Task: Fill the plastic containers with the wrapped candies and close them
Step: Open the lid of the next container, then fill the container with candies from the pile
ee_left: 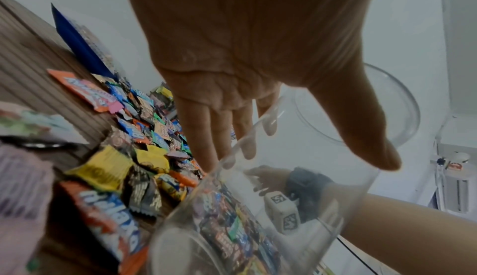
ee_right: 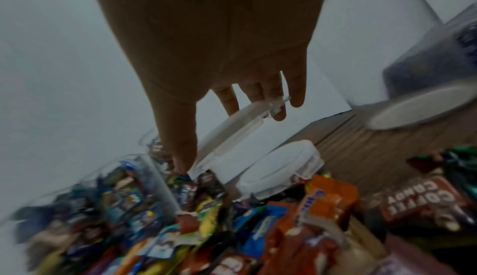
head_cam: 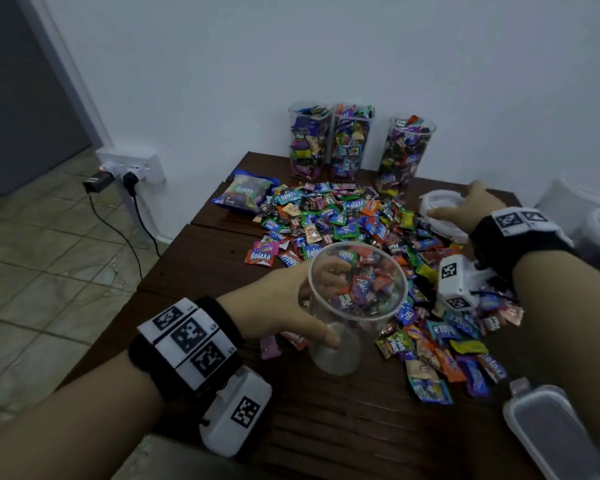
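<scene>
My left hand grips a tall clear plastic container held tilted above the table's near middle, thumb on one side and fingers on the other. It looks empty; the candies show through its walls. A wide pile of wrapped candies covers the dark wooden table. At the far right my right hand holds a white lid between thumb and fingers, raised off a second lid lying below it.
Three clear containers full of candies stand at the back against the wall. A blue candy bag lies at the back left. Another lidded container lies at the near right edge. Wall sockets with plugs are off to the left.
</scene>
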Tool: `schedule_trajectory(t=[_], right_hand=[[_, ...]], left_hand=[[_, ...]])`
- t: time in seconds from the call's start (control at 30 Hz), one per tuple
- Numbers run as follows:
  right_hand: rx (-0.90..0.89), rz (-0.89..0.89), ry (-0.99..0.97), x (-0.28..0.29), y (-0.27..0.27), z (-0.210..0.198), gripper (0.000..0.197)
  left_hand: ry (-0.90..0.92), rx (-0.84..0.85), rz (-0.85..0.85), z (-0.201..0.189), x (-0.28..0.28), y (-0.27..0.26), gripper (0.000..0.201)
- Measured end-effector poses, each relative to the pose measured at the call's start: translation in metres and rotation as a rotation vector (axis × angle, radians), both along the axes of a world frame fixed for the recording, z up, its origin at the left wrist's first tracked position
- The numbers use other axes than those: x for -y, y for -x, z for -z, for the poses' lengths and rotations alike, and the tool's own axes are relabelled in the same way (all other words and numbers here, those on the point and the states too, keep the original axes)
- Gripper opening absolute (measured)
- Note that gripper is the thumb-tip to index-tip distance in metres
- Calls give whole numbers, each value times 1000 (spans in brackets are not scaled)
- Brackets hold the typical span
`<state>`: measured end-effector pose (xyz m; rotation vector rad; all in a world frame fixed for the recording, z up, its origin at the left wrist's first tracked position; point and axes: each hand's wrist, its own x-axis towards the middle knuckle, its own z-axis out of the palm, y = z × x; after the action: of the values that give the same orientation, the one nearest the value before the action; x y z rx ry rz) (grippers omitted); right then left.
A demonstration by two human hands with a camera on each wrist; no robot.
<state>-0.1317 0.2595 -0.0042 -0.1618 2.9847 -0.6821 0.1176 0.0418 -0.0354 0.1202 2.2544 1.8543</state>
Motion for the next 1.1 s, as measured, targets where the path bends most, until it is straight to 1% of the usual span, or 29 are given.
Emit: schedule_trajectory(t=[0.07,0.13,0.2,0.33,0.47,0.53,0.6,0.73,0.8,0.9,0.97,1.03,1.1], right_hand=[[46,61,-41,-2,16,11,86],[71,98,-65,-4,27,19,87],[87,110,-85,-5,34,25,85],[116,98,-107,-6,39,36,78],[98,61,-157,-10,41,38,73],[100,35,-191,-10,40,35,70],[88,17,-239,-10,38,33,72],[46,34,-277,2,26,30,75],[37,12,-273,11,18,25,76],[-14,-70,-288,21,4,17,69],[-30,-124,-294,27,-1,14,71],[-33,-201,-300,35,-8,12,76],[-19,-260,-276,46,-13,13,77]], left_hand=[[12,-7,-5,1,0,1,93],[23,-4,4,2,2,2,91],[35,5,14,4,4,2,89],[49,-8,19,5,5,2,92],[52,-16,22,3,3,1,99],[55,-6,21,4,3,2,96],[51,0,13,5,3,2,90],[47,18,21,4,2,1,94],[66,38,43,2,6,0,90],[202,34,136,-9,19,2,87],[339,48,170,-16,35,7,79],[534,59,118,-25,51,17,72],[715,85,25,-33,65,33,74]])
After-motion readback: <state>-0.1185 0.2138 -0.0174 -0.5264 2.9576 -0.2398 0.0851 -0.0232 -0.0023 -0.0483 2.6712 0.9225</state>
